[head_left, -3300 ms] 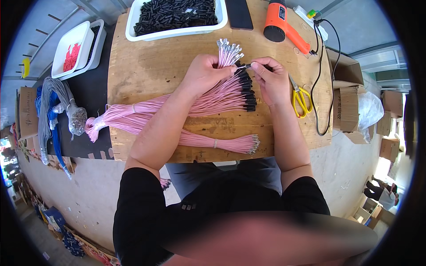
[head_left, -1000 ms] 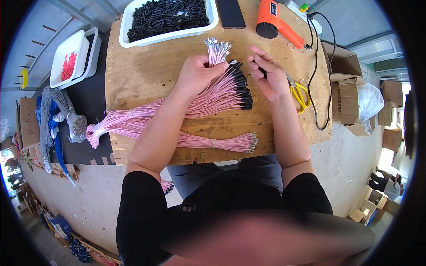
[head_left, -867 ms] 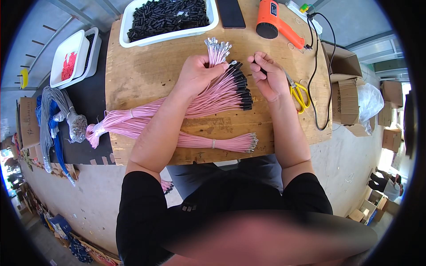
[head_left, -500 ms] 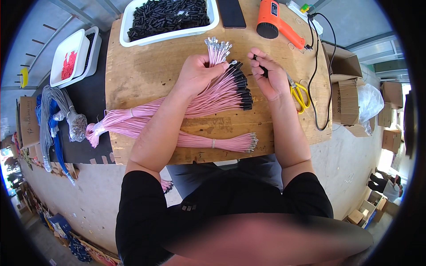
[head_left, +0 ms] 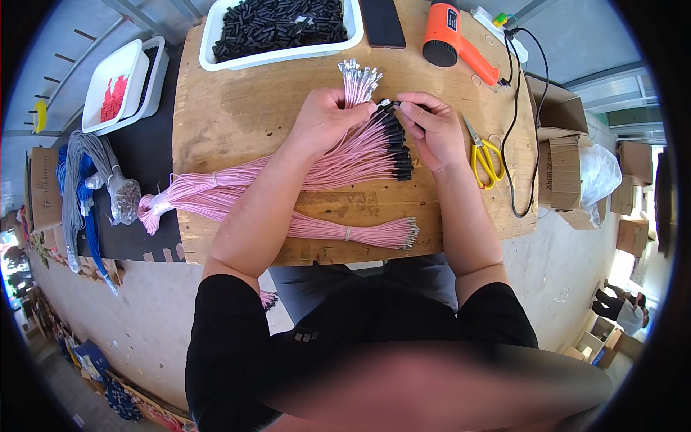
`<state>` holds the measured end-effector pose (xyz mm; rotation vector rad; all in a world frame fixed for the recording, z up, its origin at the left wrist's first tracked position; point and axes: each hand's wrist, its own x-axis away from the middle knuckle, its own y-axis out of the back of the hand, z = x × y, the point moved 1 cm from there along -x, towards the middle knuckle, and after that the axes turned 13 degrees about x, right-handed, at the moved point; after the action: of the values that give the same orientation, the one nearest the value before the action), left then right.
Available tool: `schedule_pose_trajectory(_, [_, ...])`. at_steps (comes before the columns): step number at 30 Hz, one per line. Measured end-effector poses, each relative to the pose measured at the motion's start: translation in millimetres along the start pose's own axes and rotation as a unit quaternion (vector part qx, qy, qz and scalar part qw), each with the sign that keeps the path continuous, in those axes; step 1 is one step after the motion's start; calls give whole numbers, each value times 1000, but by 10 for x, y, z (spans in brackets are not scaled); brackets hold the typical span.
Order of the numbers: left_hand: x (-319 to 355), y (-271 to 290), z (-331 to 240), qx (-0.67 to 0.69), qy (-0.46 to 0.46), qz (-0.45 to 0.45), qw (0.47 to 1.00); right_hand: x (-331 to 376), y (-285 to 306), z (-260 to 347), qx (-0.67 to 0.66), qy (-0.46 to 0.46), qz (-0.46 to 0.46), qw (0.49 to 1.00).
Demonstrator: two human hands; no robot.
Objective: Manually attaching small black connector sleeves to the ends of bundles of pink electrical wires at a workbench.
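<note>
Tied bundle: pink, banded, bare metal tips to the right; this bundle point(head_left: 349, 233) lies nearest the table's front edge.
Capped wires: the pink wires with black ends point(head_left: 402, 155) fan rightward across the table point(head_left: 245, 101), just beyond the tied bundle and partly under the left forearm.
Left hand: the left hand point(head_left: 325, 121) is closed around a bunch of pink wires point(head_left: 354, 92), their silvery terminals point(head_left: 360, 72) standing above the fist.
Right hand: the right hand point(head_left: 435, 133) pinches a small black sleeve point(head_left: 396, 104) between thumb and forefinger, beside one terminal near the left thumb (whether the two touch is too small to tell).
Scissors: yellow-handled scissors point(head_left: 489, 164) lie just right of the right forearm.
Left side: grey cables point(head_left: 106, 155) and blue cables point(head_left: 91, 230) drape over the dark surface; farther up, red pieces point(head_left: 114, 97) sit in a white tub point(head_left: 134, 81).
Far edge: a white tray point(head_left: 281, 64) of loose black sleeves point(head_left: 281, 29), a dark phone point(head_left: 383, 25), then an orange heat gun point(head_left: 461, 47).
Floor, right: cartons point(head_left: 565, 173) and, well apart, another person point(head_left: 625, 311).
</note>
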<state>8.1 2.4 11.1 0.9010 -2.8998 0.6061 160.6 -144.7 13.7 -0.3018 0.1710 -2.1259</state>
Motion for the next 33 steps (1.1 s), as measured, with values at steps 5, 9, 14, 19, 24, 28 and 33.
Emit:
schedule_pose_trajectory(5, [-24,29,40,-3,1,3,1000,11,-29,0,1,-7,-13,1000])
schedule_pose_trajectory(9, [-17,20,36,-10,5,4,1000,22,-36,-6,8,1,-14,1000])
schedule_pose_trajectory(14, [-30,50,89,-22,13,8,1000,41,-48,-16,12,39,-17,999])
schedule_pose_trajectory(19, [-36,71,95,-41,10,25,999,54,-58,30,26,67,-12,997])
schedule_pose_trajectory(24, [-20,44,79,-34,-2,26,999,45,-11,21,42,64,-3,997])
schedule_pose_trajectory(28, [-39,90,117,-46,2,18,999,42,-36,19,41,86,-3,995])
schedule_pose_trajectory(33, [-18,59,71,-13,23,29,999,41,-41,1,46,123,3,991])
